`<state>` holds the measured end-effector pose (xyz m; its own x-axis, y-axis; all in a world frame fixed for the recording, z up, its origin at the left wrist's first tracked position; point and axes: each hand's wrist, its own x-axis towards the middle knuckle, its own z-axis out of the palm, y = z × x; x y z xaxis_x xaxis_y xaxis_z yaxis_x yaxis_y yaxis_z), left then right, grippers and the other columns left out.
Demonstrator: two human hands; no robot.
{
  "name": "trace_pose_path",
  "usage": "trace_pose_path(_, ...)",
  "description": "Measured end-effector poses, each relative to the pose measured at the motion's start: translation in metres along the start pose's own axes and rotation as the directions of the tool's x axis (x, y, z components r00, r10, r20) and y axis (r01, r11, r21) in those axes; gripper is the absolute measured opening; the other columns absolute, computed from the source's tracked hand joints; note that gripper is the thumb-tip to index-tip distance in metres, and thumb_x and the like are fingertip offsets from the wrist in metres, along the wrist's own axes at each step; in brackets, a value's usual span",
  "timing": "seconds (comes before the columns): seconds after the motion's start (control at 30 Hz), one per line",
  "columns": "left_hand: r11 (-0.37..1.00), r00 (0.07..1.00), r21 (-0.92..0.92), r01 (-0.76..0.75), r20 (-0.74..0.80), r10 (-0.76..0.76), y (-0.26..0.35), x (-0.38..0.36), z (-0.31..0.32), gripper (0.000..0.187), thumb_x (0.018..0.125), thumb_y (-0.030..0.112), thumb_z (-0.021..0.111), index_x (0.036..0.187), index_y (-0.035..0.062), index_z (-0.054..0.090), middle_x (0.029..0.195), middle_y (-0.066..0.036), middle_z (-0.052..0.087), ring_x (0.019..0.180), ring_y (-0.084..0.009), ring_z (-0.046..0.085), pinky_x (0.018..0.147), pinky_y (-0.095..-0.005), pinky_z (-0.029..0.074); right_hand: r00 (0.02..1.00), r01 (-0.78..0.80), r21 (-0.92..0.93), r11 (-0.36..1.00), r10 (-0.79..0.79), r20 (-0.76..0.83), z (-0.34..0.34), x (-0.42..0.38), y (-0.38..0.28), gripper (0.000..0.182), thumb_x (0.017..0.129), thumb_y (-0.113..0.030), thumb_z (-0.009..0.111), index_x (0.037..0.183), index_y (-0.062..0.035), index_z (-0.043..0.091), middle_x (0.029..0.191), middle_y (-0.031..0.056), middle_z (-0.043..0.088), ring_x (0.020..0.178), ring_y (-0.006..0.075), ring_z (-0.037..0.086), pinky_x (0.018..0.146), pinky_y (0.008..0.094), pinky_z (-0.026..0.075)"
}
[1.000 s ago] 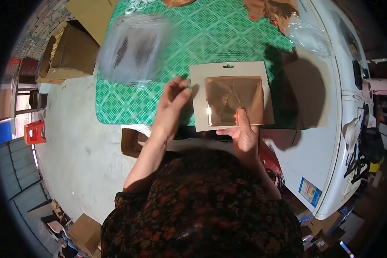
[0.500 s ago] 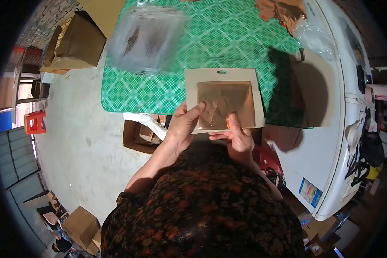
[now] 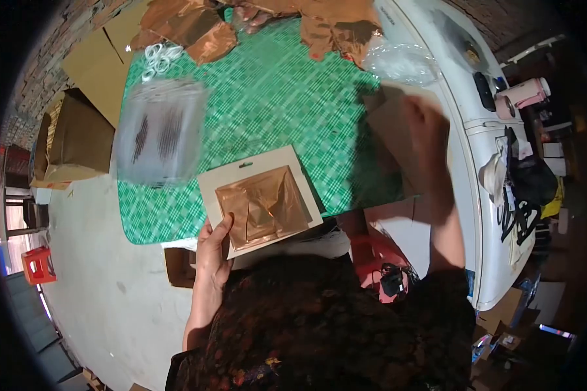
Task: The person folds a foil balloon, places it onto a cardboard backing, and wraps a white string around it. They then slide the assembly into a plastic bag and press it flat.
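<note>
Right now the backing card [image 3: 259, 199], a pale card with a hang slot at its far edge and a folded copper foil sheet [image 3: 263, 206] lying on its face, rests half on the near edge of the green checked tablecloth [image 3: 287, 104], tilted, its near corner overhanging. I see my left hand [image 3: 212, 251] pinching that near corner, thumb on top and fingers beneath, closed on the card. My right hand [image 3: 424, 140] is well off to the right of the card, blurred, over a stack of brown cardboard sheets [image 3: 388, 124]; I cannot tell whether it has closed on one. To do this well, I judge the left pinch should stay firm and level so the foil does not slide off the tilted card, and the right hand should lift one sheet only. Beyond the card, to its left, stands a clear plastic pack [image 3: 160, 130]; at the far end of the cloth lie crumpled copper foil pieces [image 3: 195, 29] and white rings [image 3: 160, 55]. A crumpled clear bag [image 3: 398, 62] sits just beyond the cardboard and could snag the reaching hand.
</note>
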<state>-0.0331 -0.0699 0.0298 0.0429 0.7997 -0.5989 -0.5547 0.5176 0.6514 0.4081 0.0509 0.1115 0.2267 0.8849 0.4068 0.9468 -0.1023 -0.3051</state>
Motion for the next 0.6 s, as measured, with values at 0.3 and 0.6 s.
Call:
trace_pose_path(0.3,0.998,0.997,0.001,0.057,-0.047,-0.057,-0.006,-0.003,0.018,0.036,0.107,0.012,0.069,0.143,0.0081,0.063,0.129,-0.004,0.073,0.119,-0.0177,0.069,0.102,-0.0383,0.057,0.966,0.138,-0.253,0.958,-0.074,0.247,0.094,0.175,0.088,0.02,0.093,-0.026,0.075,0.1,-0.0087,0.082,0.104,0.0233,0.078,0.101,0.044,0.075,0.09,0.0525,0.059)
trace_pose_path(0.6,0.996,0.996,0.045,0.083,-0.042,-0.081,-0.007,0.009,0.022,0.035,0.108,0.011,0.066,0.142,0.0071,0.062,0.128,-0.005,0.073,0.116,-0.018,0.071,0.099,-0.0379,0.058,0.965,0.261,-0.567,0.781,-0.205,0.163,0.105,0.177,0.097,0.018,0.09,-0.02,0.07,0.09,-0.0067,0.081,0.097,0.022,0.079,0.095,0.0417,0.077,0.084,0.0555,0.06)
